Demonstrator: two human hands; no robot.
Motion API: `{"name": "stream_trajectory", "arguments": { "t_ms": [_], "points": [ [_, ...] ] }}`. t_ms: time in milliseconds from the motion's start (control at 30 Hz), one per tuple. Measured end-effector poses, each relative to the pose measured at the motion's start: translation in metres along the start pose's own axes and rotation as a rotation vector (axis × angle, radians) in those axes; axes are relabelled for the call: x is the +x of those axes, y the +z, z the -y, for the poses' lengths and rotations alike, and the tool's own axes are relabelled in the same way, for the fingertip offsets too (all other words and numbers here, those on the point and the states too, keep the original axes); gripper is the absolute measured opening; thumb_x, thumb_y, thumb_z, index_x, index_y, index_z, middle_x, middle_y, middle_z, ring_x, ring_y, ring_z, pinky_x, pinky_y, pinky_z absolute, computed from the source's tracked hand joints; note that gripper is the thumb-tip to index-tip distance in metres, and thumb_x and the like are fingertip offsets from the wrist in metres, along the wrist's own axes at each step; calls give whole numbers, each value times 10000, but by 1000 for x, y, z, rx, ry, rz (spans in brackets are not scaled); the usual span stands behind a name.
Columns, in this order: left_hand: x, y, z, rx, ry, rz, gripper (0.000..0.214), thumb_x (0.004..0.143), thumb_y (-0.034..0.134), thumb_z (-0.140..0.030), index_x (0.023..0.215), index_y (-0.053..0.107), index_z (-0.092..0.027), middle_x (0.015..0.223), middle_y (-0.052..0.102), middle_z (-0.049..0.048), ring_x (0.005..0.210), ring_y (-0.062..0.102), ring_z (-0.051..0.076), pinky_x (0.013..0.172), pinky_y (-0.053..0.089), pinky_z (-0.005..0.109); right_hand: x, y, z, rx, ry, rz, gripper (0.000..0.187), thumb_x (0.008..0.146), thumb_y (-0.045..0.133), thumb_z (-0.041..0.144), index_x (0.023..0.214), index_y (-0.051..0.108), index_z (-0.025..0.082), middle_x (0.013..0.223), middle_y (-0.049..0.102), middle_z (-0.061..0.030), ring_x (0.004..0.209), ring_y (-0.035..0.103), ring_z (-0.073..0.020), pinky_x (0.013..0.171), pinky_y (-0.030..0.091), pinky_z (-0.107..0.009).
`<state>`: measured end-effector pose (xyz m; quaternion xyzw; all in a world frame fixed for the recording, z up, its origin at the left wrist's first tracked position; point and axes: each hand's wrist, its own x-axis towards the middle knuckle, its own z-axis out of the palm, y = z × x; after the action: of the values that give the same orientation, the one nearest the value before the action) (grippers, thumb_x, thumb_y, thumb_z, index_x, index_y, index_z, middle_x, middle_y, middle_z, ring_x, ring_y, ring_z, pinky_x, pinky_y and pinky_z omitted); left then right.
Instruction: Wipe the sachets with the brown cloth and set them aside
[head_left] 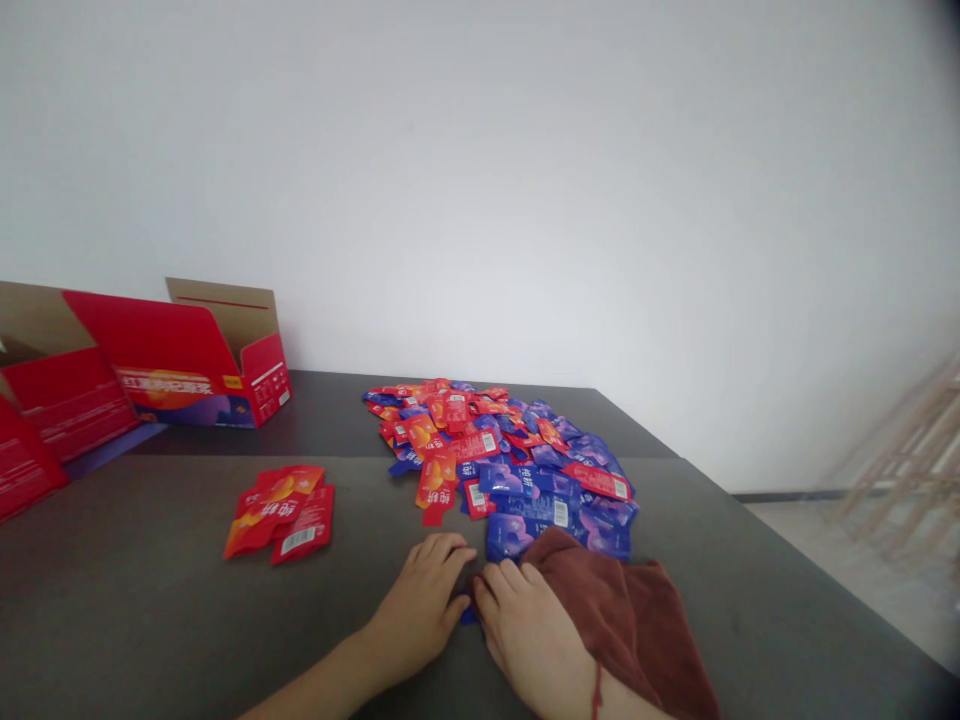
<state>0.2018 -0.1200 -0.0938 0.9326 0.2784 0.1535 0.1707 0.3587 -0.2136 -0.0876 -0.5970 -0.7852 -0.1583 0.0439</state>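
My left hand [421, 602] rests low over the table, its fingers curved and its thumb against a blue packet [469, 614]. Most of that packet is hidden between and under my hands. Close beside it, my right hand [531, 628] has its fingers bent over the gathered corner of a brown cloth [637, 620], pressing it down by the blue packet. The rest of the cloth spreads under my right wrist, out to the right. Just beyond my hands lies a large heap of flat red packets [436, 480] and blue packets [529, 510].
A small stack of red packets [281, 508] lies left of my hands on the dark table [187, 620]. Opened red cartons [187, 350] stand at the back left, near the white wall [480, 200]. A blurred wooden rack [907, 470] is off the table's right side.
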Motion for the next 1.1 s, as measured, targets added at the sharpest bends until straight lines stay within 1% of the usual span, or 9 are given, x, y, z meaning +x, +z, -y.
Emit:
{"name": "stream_trajectory", "arguments": {
  "t_ms": [100, 233, 333, 433, 633, 700, 800, 967, 1100],
  "points": [
    [-2, 0, 0, 18, 7, -2, 453, 807, 548, -150, 1256, 519, -202, 1315, 504, 90, 1249, 416, 254, 1069, 325, 432, -7, -2, -5, 135, -56, -39, 327, 857, 613, 272, 1171, 564, 195, 1035, 609, -43, 913, 521, -220, 782, 408, -366],
    [-2, 0, 3, 31, 27, 31, 468, 830, 527, -151, 1296, 508, -190, 1397, 465, 102, 1315, 371, 267, 1110, 291, 461, -29, -9, -30, 288, -137, -42, 334, 870, 601, 255, 1199, 551, 280, 1091, 600, -8, 948, 513, -201, 810, 385, -331],
    [-1, -1, 3, 28, 51, 69, 521, 833, 510, -140, 1349, 467, -200, 1451, 429, 86, 1352, 340, 261, 1129, 267, 473, -37, -11, -42, 305, -68, -27, 329, 880, 548, 176, 1194, 560, 271, 1090, 590, -29, 955, 508, -204, 821, 380, -337],
    [0, -3, 2, 26, 68, 105, 545, 851, 474, -139, 1387, 426, -228, 1474, 411, 58, 1370, 322, 245, 1134, 254, 484, -31, -9, -35, 299, 21, -39, 320, 868, 539, 157, 1174, 576, 243, 1073, 584, -51, 966, 505, -213, 836, 381, -350],
    [0, -3, 2, 52, 121, 134, 608, 858, 415, -97, 1422, 363, -317, 1500, 372, -15, 1391, 284, 214, 1142, 237, 479, -10, -7, -10, 297, -31, 30, 242, 846, 595, 226, 1087, 602, 251, 1010, 600, -19, 933, 514, -204, 813, 388, -339],
    [-1, -3, 2, 61, 137, 143, 621, 867, 403, -95, 1437, 332, -333, 1509, 355, -26, 1398, 269, 215, 1145, 227, 486, -11, -7, -14, 312, -24, 23, 252, 849, 595, 236, 1100, 598, 270, 1009, 594, -12, 935, 511, -199, 812, 386, -331],
    [-1, -4, 1, 58, 121, 148, 614, 878, 411, -117, 1452, 307, -308, 1513, 349, -10, 1399, 265, 220, 1150, 214, 482, -17, -6, -30, 301, 61, -15, 273, 845, 585, 203, 1109, 601, 272, 998, 582, -20, 931, 507, -199, 806, 387, -327],
    [-1, -6, -1, 38, 94, 141, 626, 870, 436, -135, 1463, 293, -275, 1511, 352, 11, 1393, 278, 226, 1152, 221, 471, -29, -4, -57, 238, 201, -32, 194, 845, 554, 150, 999, 640, 231, 940, 571, -37, 871, 513, -198, 757, 397, -322],
    [-1, -5, 0, 39, 106, 128, 633, 863, 431, -124, 1460, 298, -291, 1505, 363, 8, 1389, 289, 235, 1145, 230, 491, -30, -5, -58, 231, 204, -22, 160, 814, 580, 134, 929, 645, 225, 911, 577, -29, 847, 513, -199, 736, 393, -324]
  ]
}}
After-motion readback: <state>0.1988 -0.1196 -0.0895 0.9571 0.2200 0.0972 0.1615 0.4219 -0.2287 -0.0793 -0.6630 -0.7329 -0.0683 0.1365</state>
